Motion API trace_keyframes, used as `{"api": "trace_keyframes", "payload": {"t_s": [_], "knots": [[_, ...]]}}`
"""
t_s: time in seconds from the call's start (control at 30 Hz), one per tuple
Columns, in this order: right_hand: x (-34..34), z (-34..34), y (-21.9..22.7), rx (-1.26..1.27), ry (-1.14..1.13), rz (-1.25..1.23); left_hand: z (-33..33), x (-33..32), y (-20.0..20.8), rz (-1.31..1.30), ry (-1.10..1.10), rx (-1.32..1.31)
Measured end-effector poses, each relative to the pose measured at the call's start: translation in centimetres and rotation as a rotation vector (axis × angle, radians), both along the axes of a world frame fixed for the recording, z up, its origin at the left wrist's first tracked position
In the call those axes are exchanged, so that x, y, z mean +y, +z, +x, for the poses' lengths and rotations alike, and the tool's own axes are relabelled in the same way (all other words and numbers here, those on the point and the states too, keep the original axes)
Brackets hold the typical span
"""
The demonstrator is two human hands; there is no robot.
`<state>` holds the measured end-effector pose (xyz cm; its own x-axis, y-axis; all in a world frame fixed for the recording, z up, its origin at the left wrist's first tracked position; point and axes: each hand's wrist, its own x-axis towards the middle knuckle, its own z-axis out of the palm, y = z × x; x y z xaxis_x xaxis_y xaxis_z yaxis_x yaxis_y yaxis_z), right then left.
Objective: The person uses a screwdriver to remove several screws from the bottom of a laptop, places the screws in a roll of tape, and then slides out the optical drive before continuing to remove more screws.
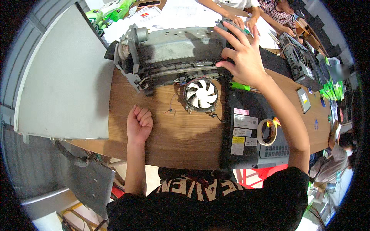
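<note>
Assembly of grey metal and black plastic [173,48], one item, lies on the wooden table [169,140] ahead of both hands; its long axis runs left to right, the right end slightly farther off; the motor-and-gear end points left, beyond the left hand [139,122]; the opposite end is at the right hand [244,59]; right hand is open, fingers spread; whether its fingertips touch the assembly cannot be told; left hand is curled into a loose fist, its palm hidden; round fan with white blades [201,94] sits between the hands, just beside the assembly's near edge, its thin wires hard to trace; tape roll [273,133] lies on a black casing [262,109], nearer the body than the right hand; the assembly's right end is partly hidden by that hand, its underside out of sight.
</note>
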<state>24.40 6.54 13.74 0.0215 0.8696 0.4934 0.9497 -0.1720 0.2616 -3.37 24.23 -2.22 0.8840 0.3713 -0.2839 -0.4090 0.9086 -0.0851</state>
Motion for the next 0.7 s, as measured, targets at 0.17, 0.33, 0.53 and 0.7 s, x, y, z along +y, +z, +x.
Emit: {"api": "trace_keyframes", "payload": {"t_s": [0.17,0.33,0.53,0.7], "knots": [[0.6,0.3,-1.1,0.034,-0.035,0.032,-0.1,-0.1,0.1,0.004,-0.006,-0.042],[2.2,1.2,-3.0,0.19,0.02,0.127,-0.1,-0.1,-0.7,-0.039,-0.029,-0.026],[5.3,0.7,-2.7,0.011,-0.006,0.12,-0.1,0.2,-0.5,-0.011,-0.007,-0.05],[8.4,0.7,-3.4,-0.029,-0.028,0.182,-0.2,0.0,-0.3,-0.033,0.007,-0.006]]}}
